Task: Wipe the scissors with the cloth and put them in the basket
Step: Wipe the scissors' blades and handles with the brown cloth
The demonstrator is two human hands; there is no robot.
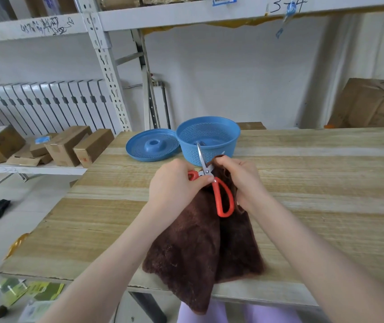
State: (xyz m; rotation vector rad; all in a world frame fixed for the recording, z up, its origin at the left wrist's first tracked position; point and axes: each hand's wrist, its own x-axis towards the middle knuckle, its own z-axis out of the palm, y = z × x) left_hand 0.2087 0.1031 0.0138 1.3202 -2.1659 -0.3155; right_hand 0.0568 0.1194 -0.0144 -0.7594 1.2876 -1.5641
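Red-handled scissors [221, 194] stand blades-up over the middle of the wooden table [326, 183]. My left hand [174, 183] grips one red handle loop, thumb near the pivot. My right hand [242, 180] holds a dark brown cloth [198, 252] bunched against the scissors beside the pivot. The cloth hangs down onto the table and over its front edge. One silver blade points up in front of the round blue basket [223, 148], which stands just behind the hands at the table's far side.
The basket's blue lid [139, 145] lies upside down to its left. Cardboard boxes [65, 145] sit on a low shelf at the left, another box [372, 103] at the far right. A metal shelf upright [107, 66] rises behind the table.
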